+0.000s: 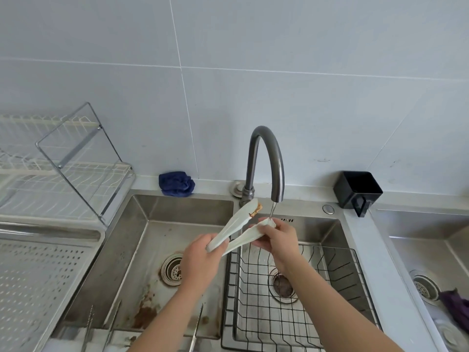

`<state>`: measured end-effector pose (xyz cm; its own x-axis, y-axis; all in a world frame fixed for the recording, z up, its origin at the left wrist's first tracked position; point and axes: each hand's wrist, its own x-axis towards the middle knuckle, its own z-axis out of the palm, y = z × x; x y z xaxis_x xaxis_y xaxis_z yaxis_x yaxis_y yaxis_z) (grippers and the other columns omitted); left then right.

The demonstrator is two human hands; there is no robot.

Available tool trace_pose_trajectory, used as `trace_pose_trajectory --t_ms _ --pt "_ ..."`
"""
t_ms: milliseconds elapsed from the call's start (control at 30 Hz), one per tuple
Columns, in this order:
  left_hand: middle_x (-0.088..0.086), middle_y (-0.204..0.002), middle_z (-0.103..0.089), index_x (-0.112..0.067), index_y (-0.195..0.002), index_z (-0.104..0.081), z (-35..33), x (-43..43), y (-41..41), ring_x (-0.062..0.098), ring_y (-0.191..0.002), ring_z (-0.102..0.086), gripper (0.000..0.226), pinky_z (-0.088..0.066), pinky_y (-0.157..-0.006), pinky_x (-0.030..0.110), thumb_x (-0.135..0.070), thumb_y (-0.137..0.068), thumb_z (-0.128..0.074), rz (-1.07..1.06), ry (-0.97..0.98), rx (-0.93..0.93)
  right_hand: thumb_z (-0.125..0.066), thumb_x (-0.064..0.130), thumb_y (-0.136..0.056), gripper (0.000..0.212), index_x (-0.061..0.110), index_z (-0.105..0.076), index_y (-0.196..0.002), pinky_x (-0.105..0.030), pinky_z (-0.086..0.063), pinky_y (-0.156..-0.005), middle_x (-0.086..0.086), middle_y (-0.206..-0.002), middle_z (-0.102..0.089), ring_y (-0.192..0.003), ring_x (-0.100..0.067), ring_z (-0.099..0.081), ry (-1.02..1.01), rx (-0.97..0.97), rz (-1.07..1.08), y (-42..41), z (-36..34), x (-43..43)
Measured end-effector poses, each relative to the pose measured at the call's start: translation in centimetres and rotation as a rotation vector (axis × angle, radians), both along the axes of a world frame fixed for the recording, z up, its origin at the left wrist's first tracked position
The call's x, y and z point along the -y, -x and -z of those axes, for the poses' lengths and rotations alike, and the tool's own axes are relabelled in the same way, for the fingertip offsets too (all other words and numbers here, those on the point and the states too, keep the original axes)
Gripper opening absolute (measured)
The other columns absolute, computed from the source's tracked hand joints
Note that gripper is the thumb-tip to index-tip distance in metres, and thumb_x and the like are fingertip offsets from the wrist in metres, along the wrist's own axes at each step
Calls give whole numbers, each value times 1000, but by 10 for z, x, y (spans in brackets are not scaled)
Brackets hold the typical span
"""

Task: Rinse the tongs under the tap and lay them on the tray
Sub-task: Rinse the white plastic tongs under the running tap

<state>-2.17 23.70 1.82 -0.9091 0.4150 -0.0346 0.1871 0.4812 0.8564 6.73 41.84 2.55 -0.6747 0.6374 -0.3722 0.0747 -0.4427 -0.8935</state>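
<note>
Pale plastic tongs [234,231] are spread open between two bare hands over a steel sink [142,224]. Her left hand [200,260] is closed around the hinge end; the right hand [276,237] pinches one arm's tip under a thin stream from the tap [266,158] just beyond. Brown residue clings to the other tip, so rinsing looks unfinished. Left of the hands, a perforated tray [38,275] waits.

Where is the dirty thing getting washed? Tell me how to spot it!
Find the tall curved grey metal tap behind the steel sink. Right below its spout, the left hand and right hand hold pale white plastic tongs spread in a V. One tip has brown food stuck on it; nothing else nearby does.
</note>
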Motion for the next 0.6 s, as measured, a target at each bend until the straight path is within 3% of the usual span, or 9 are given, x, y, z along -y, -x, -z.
trace_pose_trajectory --t_ms 67,233,333,467,600 --pt "-21 -63 -63 -35 -71 -66 4 -2 4 0 -57 -55 24 -38 -53 27 -49 -91 -65 62 -10 69 -59 -3 -90 22 -3 -69 -109 -41 -63 -76 -21 -102 -78 -93 -33 -76 29 -29 -10 1 -3 -2" --pt "-6 -64 -68 -23 -80 -75 12 -18 12 9 -62 -59 16 -45 -62 26 -27 -94 -69 116 -66 338 -62 0 -91 23 3 -71 -111 -31 -60 -70 -16 -106 -78 -90 -29 -76 22 -80 -52 -1 -13 -6" --pt "4 -72 -74 -10 -90 -79 17 -32 8 13 -65 -63 9 -47 -59 17 -11 -93 -70 98 -192 512 -62 1 -93 17 3 -70 -108 -35 -62 -70 -16 -101 -78 -90 -31 -76 -74 -39 -10 -2 -19 -9" --pt "13 -81 -77 -17 -86 -82 18 -52 -3 19 -71 -62 13 -44 -59 26 -7 -90 -74 92 -217 638 -60 0 -92 13 -1 -67 -102 -45 -65 -71 -14 -89 -77 -81 -28 -74 -182 9 38 -5 -27 -18" --pt "24 -84 -76 -11 -89 -80 22 -58 -8 17 -55 -56 7 -39 -46 24 -7 -89 -75 73 -245 725 -60 0 -92 8 3 -64 -98 -46 -64 -75 -14 -86 -74 -80 -37 -76 -212 35 -7 -6 -30 -25"
